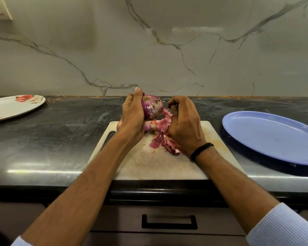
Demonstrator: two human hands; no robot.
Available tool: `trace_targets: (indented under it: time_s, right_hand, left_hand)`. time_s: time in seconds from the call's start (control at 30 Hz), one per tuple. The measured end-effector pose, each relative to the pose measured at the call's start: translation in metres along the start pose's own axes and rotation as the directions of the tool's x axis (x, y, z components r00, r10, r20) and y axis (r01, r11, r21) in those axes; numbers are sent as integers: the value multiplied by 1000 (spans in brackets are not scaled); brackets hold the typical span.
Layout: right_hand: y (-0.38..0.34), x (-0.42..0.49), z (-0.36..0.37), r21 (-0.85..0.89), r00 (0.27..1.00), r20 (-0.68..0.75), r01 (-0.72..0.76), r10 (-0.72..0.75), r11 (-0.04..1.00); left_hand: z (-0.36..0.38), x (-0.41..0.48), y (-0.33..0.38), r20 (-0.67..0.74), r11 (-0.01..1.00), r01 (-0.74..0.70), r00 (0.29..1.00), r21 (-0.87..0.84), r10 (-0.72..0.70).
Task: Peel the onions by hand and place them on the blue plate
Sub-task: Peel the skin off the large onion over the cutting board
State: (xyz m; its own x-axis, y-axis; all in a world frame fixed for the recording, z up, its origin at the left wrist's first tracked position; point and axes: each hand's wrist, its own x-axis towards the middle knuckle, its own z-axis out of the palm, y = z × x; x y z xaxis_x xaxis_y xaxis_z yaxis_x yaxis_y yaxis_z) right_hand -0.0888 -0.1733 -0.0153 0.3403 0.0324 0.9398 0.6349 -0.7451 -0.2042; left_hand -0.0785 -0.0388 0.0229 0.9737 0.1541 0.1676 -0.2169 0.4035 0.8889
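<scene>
A dark polished stone countertop point(60, 139) runs across the scene above a brown drawer with a black handle point(169, 226). At its near edge lies a white plastic cutting board point(158, 166), with a heap of loose purple onion skins point(164, 142) on it. Above the board's far end, the left hand point(132, 116) grips a round purple onion point(154, 106), fingers curled around its left side, root end upward. Just right of it, the right hand point(184, 125) has its fingers curled together, pinching a ragged strip of skin point(164, 121) beside the onion. The oval blue plate point(274, 137) sits to the right on the countertop. Far left rests a white floral plate point(14, 107), before a veined marble wall point(149, 50).
</scene>
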Motion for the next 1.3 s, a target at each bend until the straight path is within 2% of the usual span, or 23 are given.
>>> trace_targets:
  time_s: [0.23, 0.4, 0.93, 1.07, 1.3]
  right_hand:
    - [0, 1, -2, -48, 997, 30, 69, -68, 996]
    - [-2, 0, 1, -16, 992, 42, 124, -123, 992]
    - [-1, -2, 4, 23, 984, 90, 151, -153, 988]
    - [-3, -3, 4, -5, 978, 132, 166, -164, 986]
    - [-4, -2, 2, -1, 978, 137, 161, -160, 987]
  left_hand:
    - [-4, 3, -5, 49, 988, -80, 996, 130, 74]
    - [-7, 3, -8, 109, 955, -186, 980, 229, 165]
    - [-5, 1, -11, 183, 847, -369, 929, 383, 323]
    - [-5, 2, -12, 174, 838, -368, 930, 404, 324]
    - [-5, 2, -6, 60, 910, -258, 966, 324, 252]
